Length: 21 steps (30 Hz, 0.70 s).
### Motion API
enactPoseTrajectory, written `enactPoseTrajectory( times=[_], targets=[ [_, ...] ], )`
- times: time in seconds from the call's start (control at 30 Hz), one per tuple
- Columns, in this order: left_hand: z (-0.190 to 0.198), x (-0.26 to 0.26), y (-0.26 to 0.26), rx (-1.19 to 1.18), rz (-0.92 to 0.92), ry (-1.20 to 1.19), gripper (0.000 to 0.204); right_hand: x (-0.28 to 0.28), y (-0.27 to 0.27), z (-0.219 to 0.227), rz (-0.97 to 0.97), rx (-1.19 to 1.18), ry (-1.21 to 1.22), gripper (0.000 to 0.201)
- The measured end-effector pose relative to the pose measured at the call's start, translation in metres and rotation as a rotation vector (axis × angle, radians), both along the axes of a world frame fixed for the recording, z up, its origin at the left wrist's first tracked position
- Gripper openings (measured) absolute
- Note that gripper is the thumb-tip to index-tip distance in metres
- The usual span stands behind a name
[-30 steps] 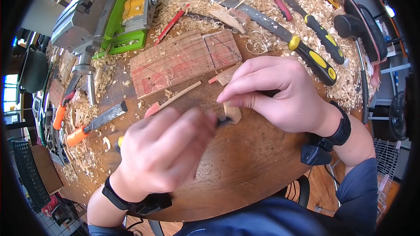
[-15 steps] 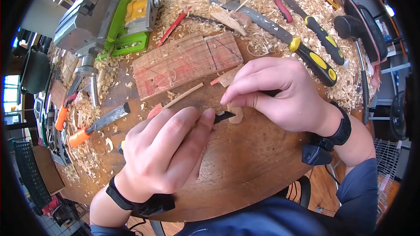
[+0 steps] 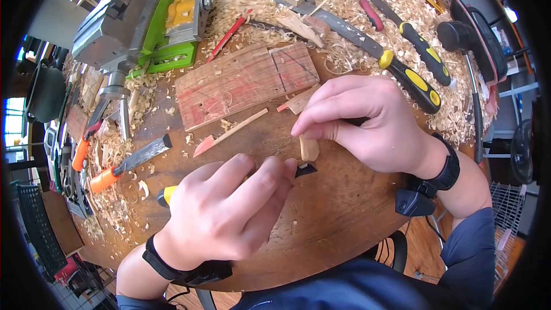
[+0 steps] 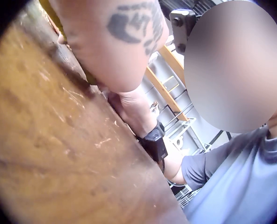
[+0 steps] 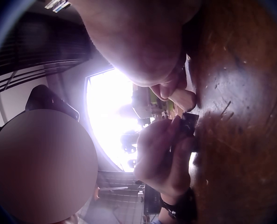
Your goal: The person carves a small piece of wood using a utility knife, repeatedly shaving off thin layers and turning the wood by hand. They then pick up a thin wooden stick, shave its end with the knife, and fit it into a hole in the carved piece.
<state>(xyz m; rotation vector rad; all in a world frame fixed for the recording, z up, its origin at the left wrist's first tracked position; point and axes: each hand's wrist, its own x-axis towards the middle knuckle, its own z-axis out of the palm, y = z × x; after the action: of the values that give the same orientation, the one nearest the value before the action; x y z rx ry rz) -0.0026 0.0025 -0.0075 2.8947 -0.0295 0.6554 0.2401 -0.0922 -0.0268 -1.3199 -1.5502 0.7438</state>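
Observation:
In the head view my left hand [image 3: 232, 206] grips a utility knife, most of it hidden by the fingers. Its yellow and black handle end [image 3: 166, 196] shows behind the hand, and its black blade [image 3: 306, 170] sticks out past the fingertips. My right hand [image 3: 367, 123] pinches a small, pale block of wood [image 3: 309, 148] between thumb and fingers, its lower end near the tabletop. The blade lies just below that end. From the right wrist the wooden block [image 5: 182, 99] and the dark blade [image 5: 189, 122] appear close together, low over the table.
A reddish board [image 3: 241, 83] with pencil lines lies beyond the hands, beside a thin stick [image 3: 241, 124]. An orange-handled chisel [image 3: 135, 161] is at left, below a metal vise [image 3: 106, 37]. Wood shavings [image 3: 229, 8], files [image 3: 410, 80] and a mallet [image 3: 456, 35] cover the far side.
The left hand with the knife has drawn back toward the body, taking the blade from across the block to below its lower end. The right hand has barely moved.

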Motion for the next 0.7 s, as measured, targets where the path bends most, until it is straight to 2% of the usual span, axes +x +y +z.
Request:
enactPoseTrajectory(
  times=[0.17,0.23,0.57,0.63,0.7],
  targets=[
    [-0.003,0.004,0.008,0.004,0.043,-0.129,0.035,-0.001,0.0,0.0,-0.001,-0.015,0.043,0.013],
    [-0.005,0.01,0.009,0.043,0.069,-0.238,0.018,0.0,0.0,0.0,0.0,-0.026,0.051,0.013],
    [-0.006,0.008,0.01,0.037,0.02,-0.179,0.017,-0.001,-0.001,0.0,-0.01,-0.039,0.062,0.013],
    [-0.002,0.004,0.001,-0.043,-0.019,-0.026,0.032,-0.001,0.0,0.0,-0.014,-0.032,0.069,0.013],
    [-0.001,0.003,-0.002,0.01,-0.007,-0.02,0.029,0.0,0.0,0.0,-0.013,-0.019,0.042,0.012]
  ],
)
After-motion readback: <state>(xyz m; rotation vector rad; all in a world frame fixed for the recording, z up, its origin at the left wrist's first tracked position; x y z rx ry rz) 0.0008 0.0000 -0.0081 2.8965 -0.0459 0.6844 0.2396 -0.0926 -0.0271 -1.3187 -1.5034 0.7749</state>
